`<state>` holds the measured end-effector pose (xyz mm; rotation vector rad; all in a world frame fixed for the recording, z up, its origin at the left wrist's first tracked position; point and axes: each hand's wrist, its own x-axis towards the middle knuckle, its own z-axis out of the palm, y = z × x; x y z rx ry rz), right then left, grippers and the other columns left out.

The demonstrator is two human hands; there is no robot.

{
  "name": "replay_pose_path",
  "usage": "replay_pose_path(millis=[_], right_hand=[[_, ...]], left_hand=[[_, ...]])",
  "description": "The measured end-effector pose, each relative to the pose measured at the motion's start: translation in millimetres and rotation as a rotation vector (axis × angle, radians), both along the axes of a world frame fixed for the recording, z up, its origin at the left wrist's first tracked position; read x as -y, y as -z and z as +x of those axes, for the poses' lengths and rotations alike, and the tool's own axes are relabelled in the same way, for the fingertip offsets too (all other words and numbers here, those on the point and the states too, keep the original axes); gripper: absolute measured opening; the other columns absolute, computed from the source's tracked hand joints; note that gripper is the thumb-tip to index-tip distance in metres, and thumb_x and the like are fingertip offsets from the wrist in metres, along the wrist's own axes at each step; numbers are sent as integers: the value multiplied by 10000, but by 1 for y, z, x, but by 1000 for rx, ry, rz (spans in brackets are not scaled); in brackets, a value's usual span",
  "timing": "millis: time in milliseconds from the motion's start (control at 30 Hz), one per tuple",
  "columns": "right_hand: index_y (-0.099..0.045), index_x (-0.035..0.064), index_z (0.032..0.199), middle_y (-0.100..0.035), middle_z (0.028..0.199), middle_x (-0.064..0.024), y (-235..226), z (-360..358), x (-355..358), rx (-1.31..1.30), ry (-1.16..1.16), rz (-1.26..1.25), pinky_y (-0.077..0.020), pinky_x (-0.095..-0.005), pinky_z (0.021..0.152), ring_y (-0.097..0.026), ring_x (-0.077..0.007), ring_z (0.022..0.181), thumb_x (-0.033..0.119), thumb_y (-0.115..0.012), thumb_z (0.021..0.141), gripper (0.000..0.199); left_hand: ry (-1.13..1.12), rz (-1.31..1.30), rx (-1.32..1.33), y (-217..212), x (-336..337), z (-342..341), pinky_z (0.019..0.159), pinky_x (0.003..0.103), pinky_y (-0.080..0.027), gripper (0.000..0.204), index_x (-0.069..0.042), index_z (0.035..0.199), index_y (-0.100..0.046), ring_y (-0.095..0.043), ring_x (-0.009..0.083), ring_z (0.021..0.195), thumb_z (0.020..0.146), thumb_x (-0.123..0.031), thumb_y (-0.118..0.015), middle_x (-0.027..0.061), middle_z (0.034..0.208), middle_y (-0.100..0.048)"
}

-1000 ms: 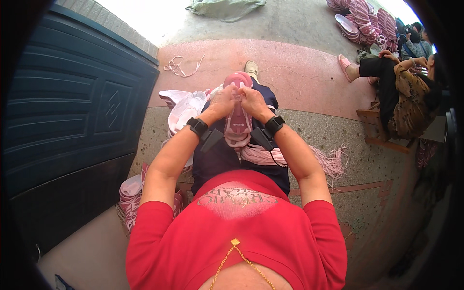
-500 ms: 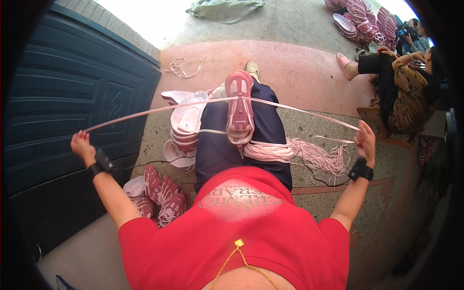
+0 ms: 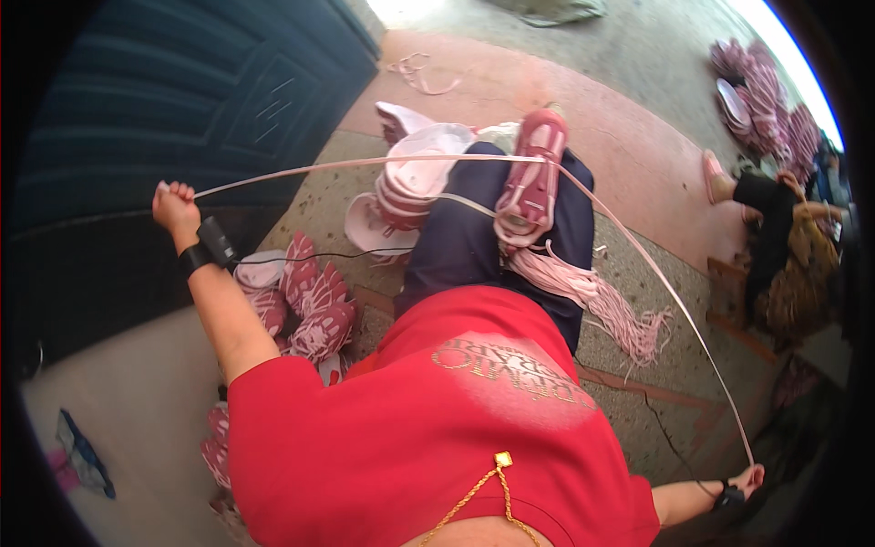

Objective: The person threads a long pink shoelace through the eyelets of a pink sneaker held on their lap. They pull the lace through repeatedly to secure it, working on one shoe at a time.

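Remotely, through the head view, I have both grips closed on a pale pink lace (image 3: 383, 160): the left hand (image 3: 176, 214) is curled into a fist around it, and the right hand (image 3: 749, 479) pinches it with the fingers, well apart and nearer to me. Between the two grips, the lace meets a dark pink shoe (image 3: 533, 178) lying on the dark blue trousers (image 3: 460, 228); I cannot tell exactly how it passes through. Inward from the right grip, a bundle of pink laces (image 3: 629, 314) trails off the trousers, near the shoe. Inward from the left grip, a stack of pink-and-white shoes (image 3: 406, 201) stands beside the trousers, and more pink shoes (image 3: 319, 314) lie closer to me. A dark blue door (image 3: 182, 109) rises just beyond the left grip. Farther out, past the right grip, I see a seated person (image 3: 793, 283) and a heap of pink shoes (image 3: 770, 118).
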<state>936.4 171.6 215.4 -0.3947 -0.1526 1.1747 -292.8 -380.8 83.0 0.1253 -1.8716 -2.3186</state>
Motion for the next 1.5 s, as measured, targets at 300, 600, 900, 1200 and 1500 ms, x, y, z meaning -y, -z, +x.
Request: replay_pose_path(millis=[300, 600, 900, 1200, 1500], right_hand=[[-517, -45, 1229, -601, 1172, -105, 87, -264, -92, 1253, -216, -446, -463, -284, 879, -574, -168, 992, 185, -459, 979, 345], [-640, 5, 1076, -659, 796, -85, 199, -681, 4, 1824, -1042, 301, -496, -279, 687, -618, -157, 739, 78, -532, 899, 220], [-634, -35, 835, -601, 667, -105, 280, -771, 47, 1611, -1436, 188, -458, -328, 593, -579, -167, 608, 187, -515, 886, 257], [-664, -28, 786, -618, 1069, -197, 291, -787, 28, 1937, -902, 654, -474, -416, 852, -599, -349, 950, 167, -501, 817, 256], [-682, -11, 863, -607, 1127, -188, 295, -792, 24, 2106, -908, 631, -452, -426, 907, -568, -358, 1029, 176, -491, 838, 268]], left_hand=[[339, -389, -290, -106, -148, 99, 406, 161, -261, 319, 14, 1183, -507, -372, 17, 492, 914, -138, -590, -14, 675, -489], [1327, -622, 49, 46, -341, 219, 589, 213, -475, 428, 50, 1254, -483, -593, 93, 617, 865, -93, -585, 65, 773, -646], [1479, -637, 570, 85, -412, 292, 588, 237, -499, 147, -1, 907, -548, -610, 118, 704, 936, -136, -497, 78, 826, -622], [1591, -641, 592, 117, -436, 300, 562, 188, -442, 116, -45, 865, -523, -501, 74, 625, 930, -132, -483, 0, 735, -525], [1360, -304, 638, 120, -415, 311, 722, 210, -479, 132, -47, 965, -518, -558, 91, 833, 965, -174, -482, 45, 946, -575]])
